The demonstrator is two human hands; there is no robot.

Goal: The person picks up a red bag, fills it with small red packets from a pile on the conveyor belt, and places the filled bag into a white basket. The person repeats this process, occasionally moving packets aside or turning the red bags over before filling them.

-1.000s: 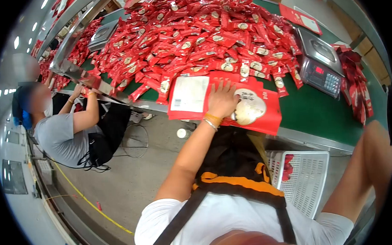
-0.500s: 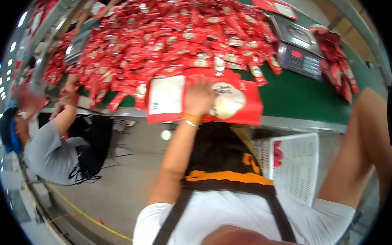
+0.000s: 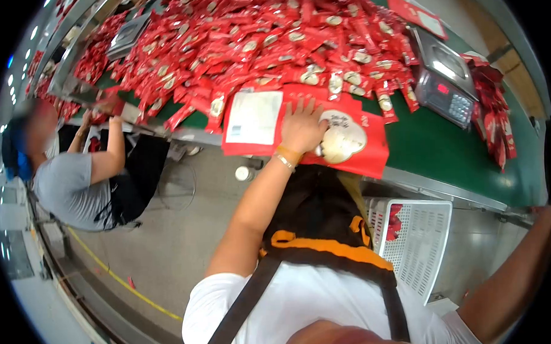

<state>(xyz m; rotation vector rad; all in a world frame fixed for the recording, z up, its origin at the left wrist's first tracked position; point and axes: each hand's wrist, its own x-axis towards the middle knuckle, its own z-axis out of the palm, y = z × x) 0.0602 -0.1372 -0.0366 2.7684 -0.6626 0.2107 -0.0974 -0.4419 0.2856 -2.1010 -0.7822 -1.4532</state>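
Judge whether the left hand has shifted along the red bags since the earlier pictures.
No. The left hand lies flat between the white label and the round window, as before.

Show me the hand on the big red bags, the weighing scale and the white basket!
left hand [image 3: 302,130], head view, back of the hand.
weighing scale [image 3: 443,75], head view, its body.
white basket [image 3: 420,243], head view, slotted wall.

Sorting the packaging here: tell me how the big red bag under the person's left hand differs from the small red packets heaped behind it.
The big red bag is one wide, flat piece lying at the table's near edge; the small red packets are narrow strips, many of them, heaped at all angles. The bag is pressed under the left hand; the packets lie untouched by it. The bag shows a large pale emblem; each packet only a small pale oval. Both are red and lie on the green table.
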